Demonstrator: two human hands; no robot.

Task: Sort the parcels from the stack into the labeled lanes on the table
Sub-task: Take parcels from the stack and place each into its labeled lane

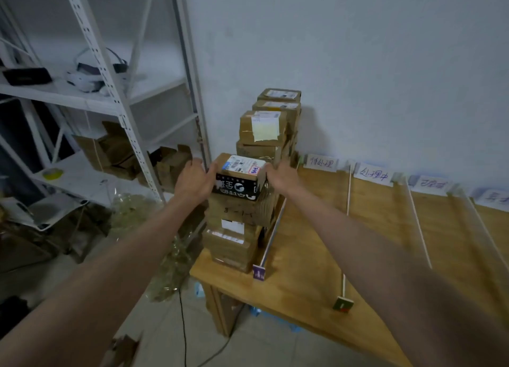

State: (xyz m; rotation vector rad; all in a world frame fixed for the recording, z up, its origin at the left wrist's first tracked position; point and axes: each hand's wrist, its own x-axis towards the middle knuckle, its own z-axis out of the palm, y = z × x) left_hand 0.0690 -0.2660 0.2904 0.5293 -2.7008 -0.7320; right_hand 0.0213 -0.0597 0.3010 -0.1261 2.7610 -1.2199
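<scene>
Reaching forward with both arms, we have the top parcel of the nearest stack held between our two hands. The left hand presses against the parcel's left side, with the thumb curled onto its near upper edge. The right hand is set against the parcel's right side; its fingers go behind the box, so their exact lie cannot be told, but the hand grasps the parcel from that flank.

The parcel is a brown carton with a white shipping label on top and a black printed band across its front face. It sits on top of the near stack, at the left end of the wooden table.

Behind it stand taller stacks of cartons against the wall, the nearest of these carrying a pale yellow label.

To the right, thin white rods divide the tabletop into lanes. Handwritten paper labels stand along the far edge by the wall, one at the head of each lane. No parcel is seen in the lanes in view.

To the left stands a white metal shelving unit holding a headset, open cartons and a roll of tape.
</scene>
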